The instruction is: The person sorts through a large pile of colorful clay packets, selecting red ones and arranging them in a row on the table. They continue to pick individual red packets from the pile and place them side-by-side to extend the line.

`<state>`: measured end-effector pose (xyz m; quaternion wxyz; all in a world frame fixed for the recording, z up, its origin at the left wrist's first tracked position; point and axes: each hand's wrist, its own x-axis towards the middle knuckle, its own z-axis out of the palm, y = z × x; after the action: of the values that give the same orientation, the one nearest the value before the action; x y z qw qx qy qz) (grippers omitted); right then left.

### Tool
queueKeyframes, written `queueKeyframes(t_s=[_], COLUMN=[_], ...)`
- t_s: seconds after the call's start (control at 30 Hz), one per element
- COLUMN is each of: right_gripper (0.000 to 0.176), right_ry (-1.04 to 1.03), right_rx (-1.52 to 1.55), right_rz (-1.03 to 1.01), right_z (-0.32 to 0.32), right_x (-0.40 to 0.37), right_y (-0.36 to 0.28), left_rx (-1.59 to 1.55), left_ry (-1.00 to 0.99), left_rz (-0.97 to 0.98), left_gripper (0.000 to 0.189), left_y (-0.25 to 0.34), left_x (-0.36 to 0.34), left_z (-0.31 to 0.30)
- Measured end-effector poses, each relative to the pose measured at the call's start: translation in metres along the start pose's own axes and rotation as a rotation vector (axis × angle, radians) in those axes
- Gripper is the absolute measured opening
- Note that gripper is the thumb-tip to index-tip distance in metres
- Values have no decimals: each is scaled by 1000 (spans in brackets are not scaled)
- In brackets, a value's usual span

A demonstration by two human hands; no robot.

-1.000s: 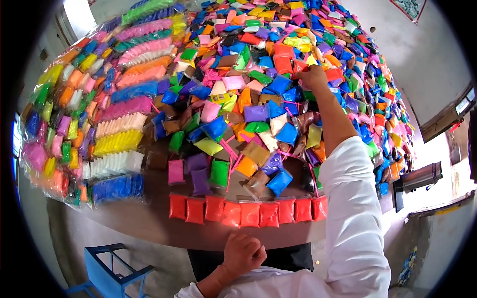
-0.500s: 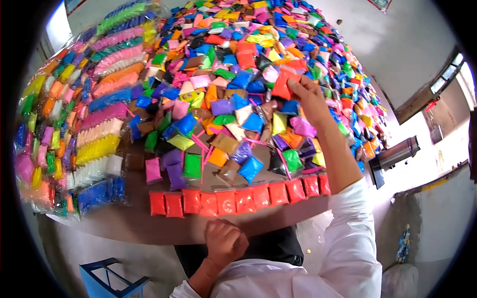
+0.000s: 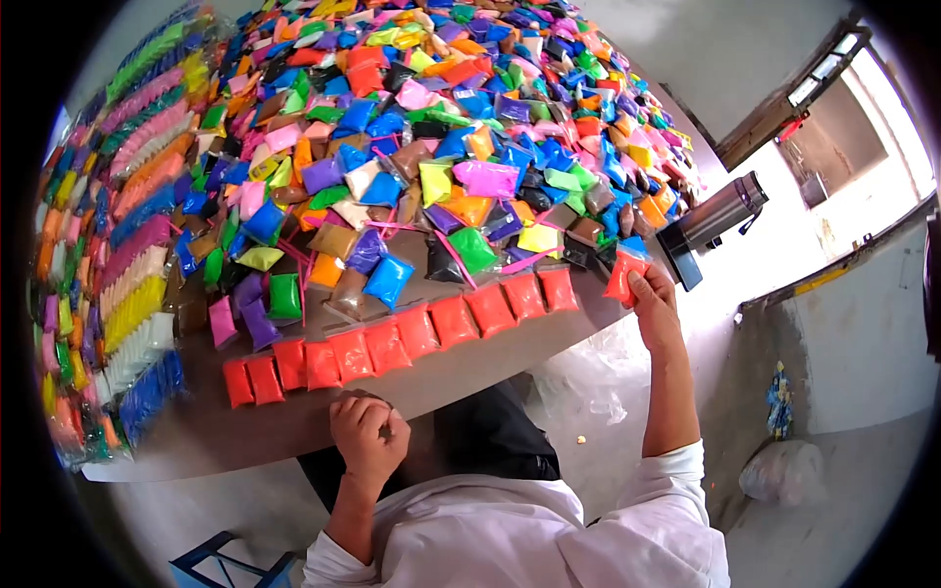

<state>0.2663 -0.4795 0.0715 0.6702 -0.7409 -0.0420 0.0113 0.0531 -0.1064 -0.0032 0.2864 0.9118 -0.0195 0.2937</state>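
Note:
My right hand [image 3: 655, 306] pinches a small red packet [image 3: 624, 275] in clear plastic at the table's right edge. It is to the right of a row of similar red packets [image 3: 418, 331] along the front of the table, with a gap between it and the row's last packet. My left hand [image 3: 370, 434] is curled into a loose fist at the table's front edge, just below the row. Nothing shows in its fingers. Behind the row spreads a large heap of small packets [image 3: 470, 179] in many colours, with pink sticks [image 3: 296, 257] among them.
Packets sorted by colour stand in files on the left, among them yellow ones [image 3: 134, 312]. A dark metal cylinder [image 3: 714, 218] on a stand is beyond the right edge. Clear plastic sheeting [image 3: 593, 377] lies on the floor. A blue stool [image 3: 230, 563] stands at lower left.
My right hand has brought the red packet from over the heap down and right to the table edge by the row's end. The view has turned; my left hand stays curled by the front edge.

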Motion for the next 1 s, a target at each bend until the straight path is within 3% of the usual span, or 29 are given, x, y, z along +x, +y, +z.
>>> queueKeyframes(t_s=[0.07,0.17,0.27,0.33,0.43,0.53,0.67,0.73,1.0], right_gripper=[28,24,22,26,27,25,24,22,22], right_ry=[-47,-136,-277,-460,-660,-656,-695,-751,-767], right_rx=[42,148,220,126,168,431,404,399,361], right_rz=[27,49,141,50,126,131,157,301,226], right_z=[2,62,123,158,198,233,244,244,245], right_x=[-8,-39,-74,-91,-105,-116,-116,-112,-110], right_y=[16,18,23,39,22,16,16,14,19], left_rx=[26,43,-202,-271,-328,-286,-352,-310,-274], left_ry=[-10,-22,-115,-183,-191,-162,-168,-159,-180], left_rz=[5,-36,-223,-257,-252,-208,-225,-203,-164], left_gripper=[20,14,5,10,12,15,22,23,37], left_y=[1,1,8,11,16,17,7,6,0], left_x=[1,-1,0,3,10,11,4,2,2], left_z=[1,-2,-13,-19,-23,-24,-24,-20,-22])
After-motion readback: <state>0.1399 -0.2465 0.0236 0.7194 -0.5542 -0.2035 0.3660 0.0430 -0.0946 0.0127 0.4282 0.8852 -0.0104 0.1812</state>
